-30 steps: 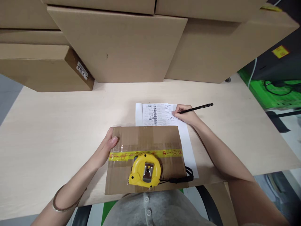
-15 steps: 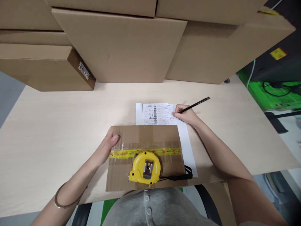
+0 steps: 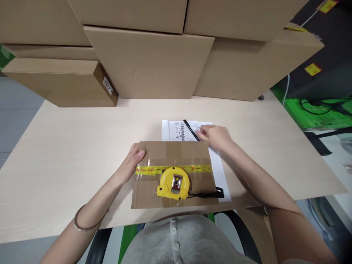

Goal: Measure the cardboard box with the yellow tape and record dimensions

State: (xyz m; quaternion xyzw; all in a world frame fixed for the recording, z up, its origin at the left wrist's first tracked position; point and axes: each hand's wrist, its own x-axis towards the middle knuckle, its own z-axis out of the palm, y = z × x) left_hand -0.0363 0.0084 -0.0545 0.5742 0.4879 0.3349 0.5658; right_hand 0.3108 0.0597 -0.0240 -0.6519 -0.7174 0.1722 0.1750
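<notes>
I work at a pale, wood-grained table [image 3: 88, 143] that spreads across the middle of the frame, its near edge running just in front of my grey buttoned shirt [image 3: 198, 238]. My left hand [image 3: 131, 161] grips the small cardboard box [image 3: 159, 152] by its left side, left of centre, thumb laid over the top face. A strip of yellow printed tape [image 3: 198, 169] crosses that face, and the yellow tape measure [image 3: 168, 181] lies on the box low in the centre, its black strap [image 3: 210, 195] reaching past the box's right edge.

My right hand [image 3: 216, 137], right of centre, rests over the white paper [image 3: 220, 172] with the fingers curled. The black pen [image 3: 190, 129] slants beside the fingertips, above the printed sheet [image 3: 176, 131]; I cannot tell whether I am pinching it or only touching it. The box covers part of the paper.

Large cartons [image 3: 154, 66] stand stacked along the top of the frame, with a flatter carton [image 3: 55, 86] at upper left bearing a white label [image 3: 107, 85]. Grey floor [image 3: 19, 106] shows at the left edge; dark equipment [image 3: 324, 82] and a bright green surface [image 3: 291, 110] with black cables [image 3: 316, 113] fill the right.
</notes>
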